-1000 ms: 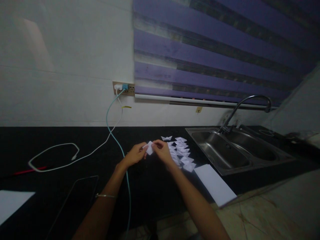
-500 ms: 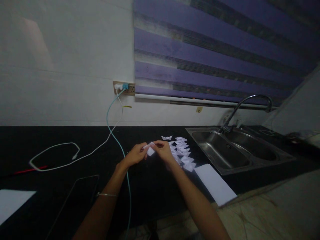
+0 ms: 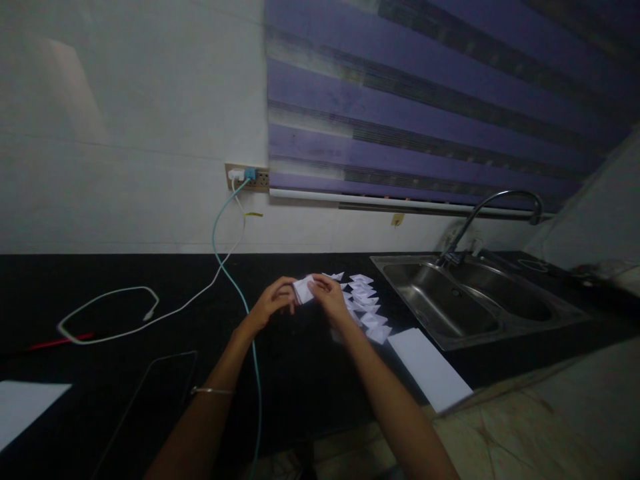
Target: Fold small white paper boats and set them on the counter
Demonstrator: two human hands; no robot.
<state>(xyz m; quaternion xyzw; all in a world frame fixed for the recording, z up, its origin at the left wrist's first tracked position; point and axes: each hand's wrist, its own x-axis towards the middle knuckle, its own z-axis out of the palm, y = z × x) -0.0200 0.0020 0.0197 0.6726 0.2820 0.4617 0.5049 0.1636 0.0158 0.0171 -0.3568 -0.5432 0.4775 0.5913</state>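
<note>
My right hand (image 3: pixel 329 298) pinches a small folded white paper (image 3: pixel 304 289) above the black counter, thumb across its front. My left hand (image 3: pixel 273 303) is at the paper's left edge, its fingers bent and spread apart. Whether a fingertip touches that edge is hard to make out. Just beyond and right of my right hand, several folded paper boats (image 3: pixel 365 300) stand in close rows, some hidden behind the hand. A stack of white paper sheets (image 3: pixel 430 370) lies to their right, near the counter's front edge.
A steel double sink (image 3: pixel 445 303) with a curved faucet (image 3: pixel 470 217) is set in the counter at right. A teal cable (image 3: pixel 256 373) runs under my left arm from the wall outlet (image 3: pixel 263 179). A white cable (image 3: pixel 180 310), a red pen-like object (image 3: pixel 60 342) and white paper (image 3: pixel 30 403) lie left.
The folded paper has turned and shifted slightly right, showing a flat, squarish face. My left fingers have loosened from their pinch on it and spread; my right hand keeps hold.
</note>
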